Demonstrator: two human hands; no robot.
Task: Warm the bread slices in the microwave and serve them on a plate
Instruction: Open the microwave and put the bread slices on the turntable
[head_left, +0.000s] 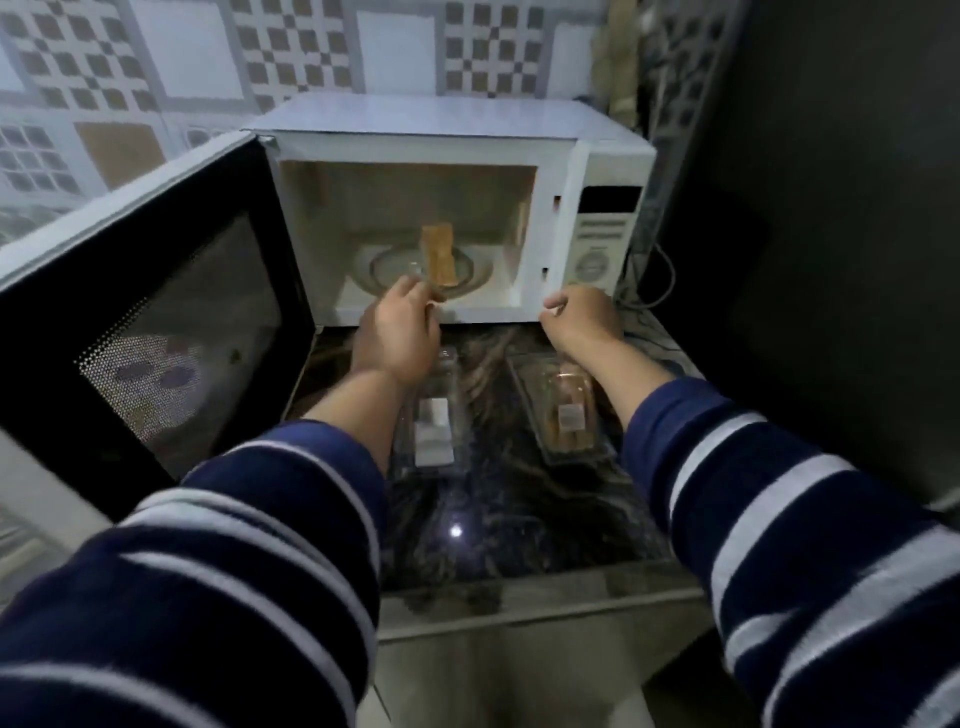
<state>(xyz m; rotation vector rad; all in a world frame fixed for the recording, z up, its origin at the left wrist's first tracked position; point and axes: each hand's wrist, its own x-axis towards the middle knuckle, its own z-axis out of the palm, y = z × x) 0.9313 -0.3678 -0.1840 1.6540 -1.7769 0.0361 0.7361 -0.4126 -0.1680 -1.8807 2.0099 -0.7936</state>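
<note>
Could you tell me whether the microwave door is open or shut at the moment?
Open. The microwave door is swung wide to the left, exposing the cavity, where bread sits on the turntable.

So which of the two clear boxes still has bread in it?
The right box, below the right hand: brown slices show through it. The left box, by the left hand, shows only white, no bread.

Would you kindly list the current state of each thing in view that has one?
microwave door: swung wide open
bread: inside the microwave, on the turntable
left hand: at the cavity's mouth, fingers curled; grip unclear
right hand: curled, holding nothing visible
right plastic pack: on the counter, bread inside
</note>
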